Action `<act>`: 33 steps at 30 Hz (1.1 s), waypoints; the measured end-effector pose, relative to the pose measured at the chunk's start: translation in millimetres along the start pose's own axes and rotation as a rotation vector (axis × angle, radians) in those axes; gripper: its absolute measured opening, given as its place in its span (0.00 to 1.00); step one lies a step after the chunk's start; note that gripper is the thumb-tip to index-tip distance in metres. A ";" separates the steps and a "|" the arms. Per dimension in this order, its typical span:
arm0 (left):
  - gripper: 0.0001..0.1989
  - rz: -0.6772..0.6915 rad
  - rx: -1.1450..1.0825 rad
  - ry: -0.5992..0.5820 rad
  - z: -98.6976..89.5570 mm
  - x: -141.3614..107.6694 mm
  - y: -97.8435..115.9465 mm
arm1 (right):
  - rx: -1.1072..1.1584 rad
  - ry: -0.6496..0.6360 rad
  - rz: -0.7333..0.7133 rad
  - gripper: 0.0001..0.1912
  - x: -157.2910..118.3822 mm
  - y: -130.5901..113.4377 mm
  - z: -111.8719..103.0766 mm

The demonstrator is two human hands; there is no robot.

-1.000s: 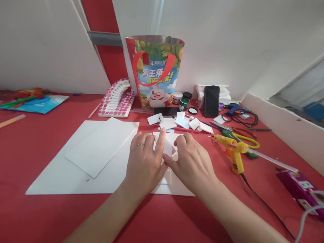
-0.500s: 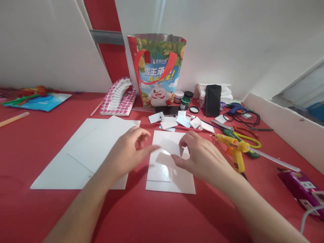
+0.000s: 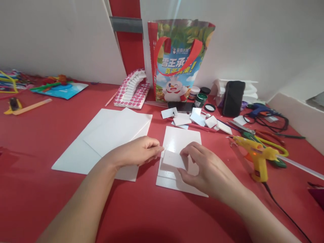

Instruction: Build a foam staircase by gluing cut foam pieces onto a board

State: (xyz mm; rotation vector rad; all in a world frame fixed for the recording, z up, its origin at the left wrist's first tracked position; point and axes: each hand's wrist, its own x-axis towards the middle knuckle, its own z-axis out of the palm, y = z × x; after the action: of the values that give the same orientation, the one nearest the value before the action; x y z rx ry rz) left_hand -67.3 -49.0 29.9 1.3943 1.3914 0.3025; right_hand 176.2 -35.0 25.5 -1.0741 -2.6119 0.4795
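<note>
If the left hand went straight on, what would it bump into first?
The left hand would probably meet the small white piece by the right hand first; depth is unclear.

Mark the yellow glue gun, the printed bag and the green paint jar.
Yellow glue gun [image 3: 258, 161]: head view, body.
Printed bag [image 3: 174, 88]: head view, front.
Green paint jar [image 3: 200, 100]: head view, side.

Red table [image 3: 131, 212]: big white sheet [image 3: 73, 155] left of centre, narrow white board [image 3: 182, 186] right of it. Shopping bag [image 3: 187, 79] upright at back, pink-dotted white model [image 3: 144, 96] just beside. Green jar [image 3: 200, 100] near bag. Yellow glue gun [image 3: 260, 165] on right; orange stick [image 3: 32, 107], blue packet [image 3: 69, 90] far left.
</note>
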 end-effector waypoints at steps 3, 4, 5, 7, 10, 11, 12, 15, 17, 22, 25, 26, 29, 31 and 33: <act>0.23 -0.012 -0.058 -0.100 -3.8 1.1 -3.0 | 0.014 0.017 -0.038 0.10 -0.7 -0.4 2.8; 0.23 -0.020 -0.069 -0.135 -4.6 1.5 -4.0 | 0.017 0.014 -0.042 0.10 -0.9 -0.4 3.6; 0.23 -0.032 -0.081 -0.170 -5.1 2.0 -4.9 | 0.021 0.006 -0.042 0.10 -1.1 -0.4 4.2; 0.24 -0.063 -0.097 -0.233 -5.4 3.2 -6.4 | 0.034 -0.016 -0.036 0.10 -1.4 -0.1 5.2; 0.24 -0.105 -0.104 -0.297 -4.8 5.3 -7.4 | 0.060 -0.043 -0.034 0.09 -1.8 0.6 6.6; 0.25 -0.116 -0.108 -0.312 -4.5 6.1 -7.8 | 0.068 -0.049 -0.035 0.09 -1.9 0.8 7.1; 0.25 -0.123 -0.112 -0.322 -4.2 6.8 -8.3 | 0.075 -0.054 -0.036 0.09 -1.9 0.8 7.5; 0.24 -0.128 -0.116 -0.329 -3.7 8.9 -11.0 | 0.086 -0.076 -0.030 0.09 -1.8 0.7 8.9; 0.24 -0.121 -0.112 -0.343 -3.4 10.2 -13.4 | 0.090 -0.090 -0.023 0.09 -1.5 0.9 9.6; 0.21 -0.117 -0.116 -0.356 -2.9 10.6 -14.7 | 0.111 -0.106 -0.020 0.09 -1.6 2.0 9.0; 0.20 -0.133 -0.109 -0.350 -2.5 9.6 -12.5 | 0.116 -0.110 -0.023 0.08 -2.0 2.6 7.9; 0.20 -0.133 -0.104 -0.348 -2.4 9.5 -11.8 | 0.114 -0.110 -0.024 0.08 -2.2 2.8 7.8; 0.19 -0.130 -0.096 -0.349 -2.0 10.3 -11.3 | 0.108 -0.115 -0.025 0.08 -2.2 3.0 8.3; 0.20 -0.128 -0.097 -0.354 -1.9 11.2 -11.7 | 0.108 -0.121 -0.031 0.09 -2.1 2.9 8.9; 0.20 -0.125 -0.096 -0.356 -2.0 11.6 -12.1 | 0.108 -0.122 -0.035 0.09 -1.7 2.7 9.0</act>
State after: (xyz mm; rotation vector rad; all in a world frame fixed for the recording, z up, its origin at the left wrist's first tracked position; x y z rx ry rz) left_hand -72.3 -41.8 15.5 1.2080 1.1472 0.0348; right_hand 175.7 -36.2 16.1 -0.9922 -2.6696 0.6900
